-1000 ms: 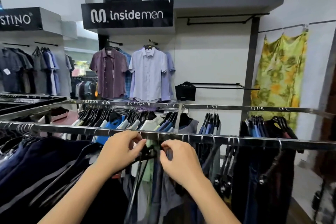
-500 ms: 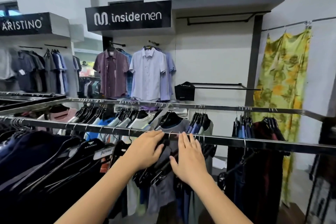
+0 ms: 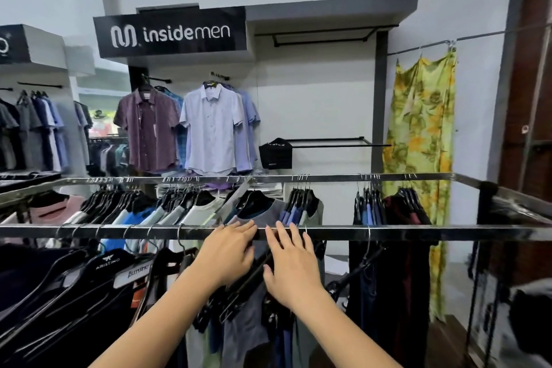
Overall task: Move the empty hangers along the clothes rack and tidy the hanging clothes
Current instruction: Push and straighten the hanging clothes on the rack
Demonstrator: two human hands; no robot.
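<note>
Near rail [image 3: 418, 232] runs flat across mid-frame, chrome. My left hand [image 3: 228, 257] and right hand [image 3: 291, 260] sit side by side at centre frame, just below the rail, fingertips reaching its lower edge. Both grips released: fingers spread and flat, palms pressed on a bunch of black empty hangers [image 3: 239, 293] that slant down toward lower left of the hands. Nothing clenched.

Left of my hands, more black hangers [image 3: 89, 278] lie tilted, hooks on the rail; one reads ARISTINO. Below the hands hang grey and blue clothes [image 3: 248, 334]. To the right, dark garments [image 3: 394, 293] hang apart from the bunch, with a bare stretch of rail between.

Far rail [image 3: 328, 178] behind carries tees on black hangers. Back wall: "insidemen" sign [image 3: 171, 34] upper left, yellow floral dress [image 3: 418, 140] at right.
</note>
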